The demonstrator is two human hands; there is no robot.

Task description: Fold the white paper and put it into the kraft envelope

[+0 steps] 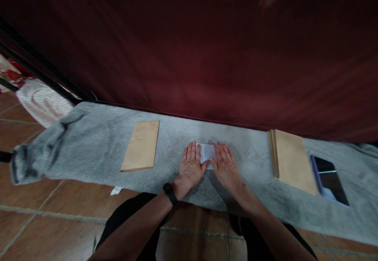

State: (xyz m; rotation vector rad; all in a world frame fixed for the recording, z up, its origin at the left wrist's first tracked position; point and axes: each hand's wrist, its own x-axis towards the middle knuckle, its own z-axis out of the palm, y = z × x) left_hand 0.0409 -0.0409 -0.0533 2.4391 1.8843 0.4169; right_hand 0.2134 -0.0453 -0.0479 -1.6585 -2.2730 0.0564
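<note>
A small white sheet of paper [207, 150] lies on the grey cloth [174, 135] in front of me, looking folded. My left hand [191, 164] lies flat over its left side, fingers stretched forward, a dark band on the wrist. Over the right side rests my right hand [226, 164], also flat with fingers out. The two thumbs nearly meet at the paper's near edge. Parts of the sheet are hidden beneath both hands. To the left lies a brown envelope [141, 145] with a faint red mark. A stack of brown envelopes [293, 160] is at the right.
Beyond the stack lies a phone [330, 180] in a purple case. A dark red curtain-like sheet [189, 56] rises behind the cloth. Dark bars [38, 60] and a striped fabric [44, 99] are at the far left. A white scrap [116, 190] lies on the tiled floor [76, 202].
</note>
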